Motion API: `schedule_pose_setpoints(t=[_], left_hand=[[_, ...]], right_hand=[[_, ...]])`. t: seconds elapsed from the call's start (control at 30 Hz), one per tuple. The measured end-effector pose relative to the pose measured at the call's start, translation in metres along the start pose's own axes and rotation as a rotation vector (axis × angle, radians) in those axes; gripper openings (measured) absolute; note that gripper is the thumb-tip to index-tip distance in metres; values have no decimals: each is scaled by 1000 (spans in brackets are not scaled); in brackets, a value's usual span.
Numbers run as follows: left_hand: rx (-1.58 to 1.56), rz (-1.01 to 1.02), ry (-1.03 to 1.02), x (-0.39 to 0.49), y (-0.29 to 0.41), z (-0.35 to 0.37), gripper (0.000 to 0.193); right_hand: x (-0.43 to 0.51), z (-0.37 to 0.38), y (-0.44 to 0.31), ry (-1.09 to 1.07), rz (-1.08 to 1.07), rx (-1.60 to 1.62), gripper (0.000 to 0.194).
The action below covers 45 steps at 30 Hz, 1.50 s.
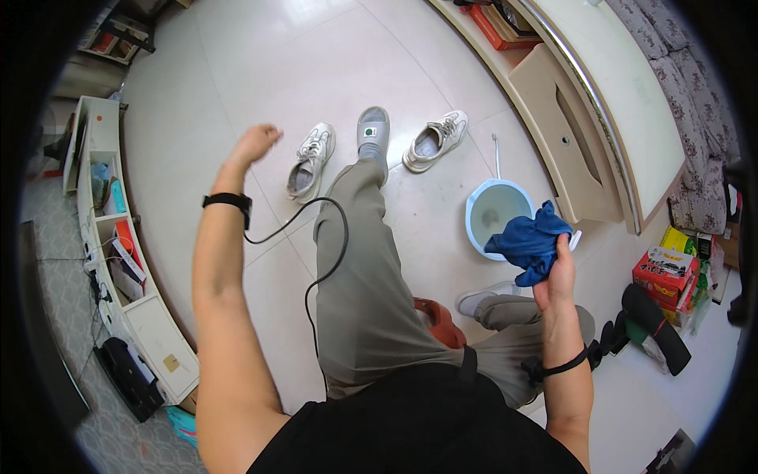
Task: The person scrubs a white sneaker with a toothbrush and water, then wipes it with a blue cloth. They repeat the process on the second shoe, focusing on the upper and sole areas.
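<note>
My right hand grips a crumpled blue cloth. The cloth hangs over the near right part of a light blue basin on the floor, hiding some of its rim. Cloudy water shows inside the basin. Away to the left, my left hand is raised with curled, blurred fingers; nothing can be seen in it. Nearest to it is a white lace-up sneaker. Its mate, another sneaker, stands right of my slippered foot. A toothbrush extends beyond the basin's far rim.
A black cable loops across my leg from the left wrist. A red stool is partly under me. Along the left runs a low white cabinet; on the right are a beige drawer unit and red boxes.
</note>
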<state>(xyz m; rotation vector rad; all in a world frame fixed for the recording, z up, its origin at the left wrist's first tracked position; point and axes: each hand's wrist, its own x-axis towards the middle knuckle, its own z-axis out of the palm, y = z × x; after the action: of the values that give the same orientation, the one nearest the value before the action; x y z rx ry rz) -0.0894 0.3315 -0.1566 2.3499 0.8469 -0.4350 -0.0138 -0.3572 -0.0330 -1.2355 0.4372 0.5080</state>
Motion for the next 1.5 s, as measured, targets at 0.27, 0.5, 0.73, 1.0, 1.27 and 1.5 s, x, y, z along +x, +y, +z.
schedule_pose_setpoints(t=[0.27,0.5,0.73,1.0,1.27,1.5], left_hand=[[-833,800,-231,-157,274,-121,45],[-848,762,-691,-213,397,77,31],[-670,-76,-520,-81,340,304,27],[-719,-167,196,48,276,369,63],[-1599,-536,-122,140,272,370,53],[-1886,-388,-347,154,269,378,65]], right_hand=[[-29,4,-38,-90,-103,214,62],[-43,-17,-43,-213,-132,259,55],[32,21,94,-259,246,-783,54],[98,11,258,-554,499,-1172,47],[136,31,175,-492,-27,-1214,48],[264,-62,89,638,-578,-1037,49]])
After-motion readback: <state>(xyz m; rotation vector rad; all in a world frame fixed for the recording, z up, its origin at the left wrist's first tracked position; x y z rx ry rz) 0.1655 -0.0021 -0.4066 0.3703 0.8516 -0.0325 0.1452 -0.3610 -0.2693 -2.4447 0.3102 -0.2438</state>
